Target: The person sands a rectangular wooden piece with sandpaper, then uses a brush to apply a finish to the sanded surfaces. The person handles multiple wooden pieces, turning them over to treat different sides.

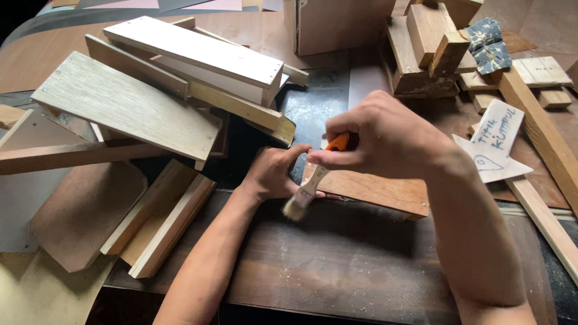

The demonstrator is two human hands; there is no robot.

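Paintbrush (308,191): small, orange handle, pale bristles pointing down and left, tip just off the near edge of a flat reddish-brown wooden board (373,191) lying at mid-surface. Right hand (385,135): closed around the orange handle, fingers pinched on it, wrist arched above the board. Left hand (274,171): fingers bent and pressed on the left end of the same board, close beside the right hand, holding nothing else. Surface (337,265): dark brown sheet, dusted with pale specks and shavings. To the left, a heap of light wooden box parts (180,66) and flat panels, stacked loosely and tilted. Near left, two pale slats (162,229) lying side by side. Upper right, a pile of wood offcuts (433,48) and a mottled rag (486,41); right, a white arrow-shaped sign (495,144) beside a long batten (536,126). Risk, as a judgement: the bristles may pick up dust from the surface and carry it onto the board; the board may shift if the left hand's pressure eases; the tilted heap sits near the left elbow and could slide if knocked.
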